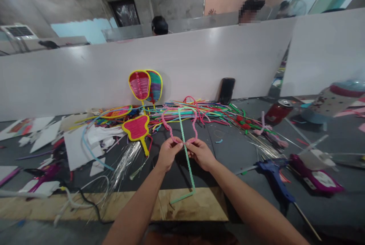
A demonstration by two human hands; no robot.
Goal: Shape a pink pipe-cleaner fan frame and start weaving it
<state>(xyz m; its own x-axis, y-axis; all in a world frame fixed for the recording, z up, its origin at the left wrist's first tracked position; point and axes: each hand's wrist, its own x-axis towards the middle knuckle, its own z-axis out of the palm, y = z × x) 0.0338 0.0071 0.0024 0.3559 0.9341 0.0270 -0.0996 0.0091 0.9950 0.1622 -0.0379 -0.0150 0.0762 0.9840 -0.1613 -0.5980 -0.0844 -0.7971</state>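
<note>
Between my hands is a pink pipe cleaner (194, 125) bent into a wavy, rounded outline, its lower ends coming together at my fingers. A mint-green pipe cleaner (190, 169) runs down the middle of it and bends sharply left near the bottom. My left hand (169, 153) is closed in a pinch on the pink one's left end. My right hand (201, 154) pinches at the other end, close beside the green stem. Left of my hands lies a pink, yellow-edged fan (137, 128); two more round fans (139, 85) lean against the white partition.
Bundled coloured pipe cleaners (211, 114) lie along the partition (182, 62). A phone (227, 90) leans there. To the right are a red can (278, 111), a blue glue gun (275, 178) and a purple-and-white box (316, 176). Silver tinsel (125, 165) and papers lie left.
</note>
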